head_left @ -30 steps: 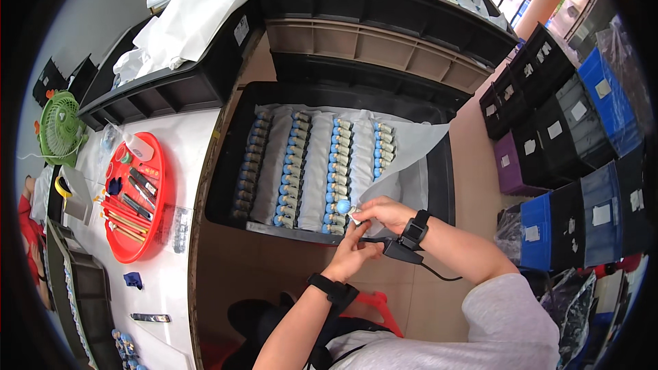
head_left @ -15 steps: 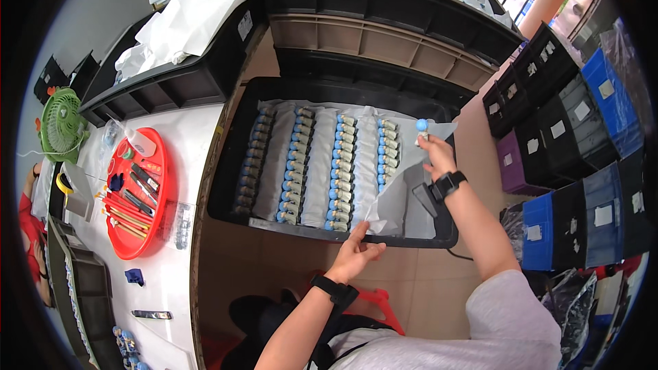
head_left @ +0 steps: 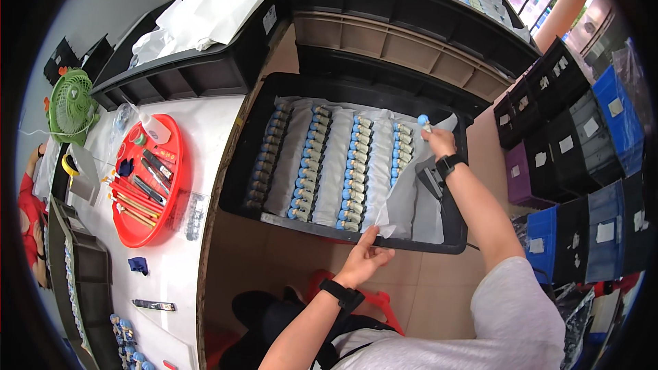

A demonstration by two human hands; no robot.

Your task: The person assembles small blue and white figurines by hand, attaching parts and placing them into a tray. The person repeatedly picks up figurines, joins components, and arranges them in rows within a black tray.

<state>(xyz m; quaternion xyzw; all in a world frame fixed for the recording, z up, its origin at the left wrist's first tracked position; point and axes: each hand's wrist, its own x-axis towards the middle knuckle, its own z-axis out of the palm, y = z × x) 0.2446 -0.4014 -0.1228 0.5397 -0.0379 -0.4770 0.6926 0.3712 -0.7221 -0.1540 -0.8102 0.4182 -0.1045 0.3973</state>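
Note:
My right hand (head_left: 441, 142) is closed on a small figurine (head_left: 424, 122) with a round blue head and pale body. It is over the far right part of a black tray (head_left: 238, 130), just right of the rightmost row of similar figurines (head_left: 401, 147). Several such rows lie in the tray, with white paper (head_left: 334, 157) between them. A loose paper flap (head_left: 411, 199) covers the tray's near right part. At the near rim, my left hand (head_left: 363, 260) has its index finger stretched out against the paper's edge and its thumb apart.
Left, a white worktable (head_left: 164, 277) bears a red oval tray (head_left: 177, 185) of brushes and tools, plus a green fan (head_left: 68, 106). Black crates (head_left: 404, 14) stand behind the tray. Stacked bins (head_left: 558, 144) line the right side. A person's red sleeve (head_left: 29, 212) shows far left.
The whole view has shifted, so the scene sits further right. My right hand has brought the figurine slightly left, closer to the rightmost row. My left hand stays at the near rim.

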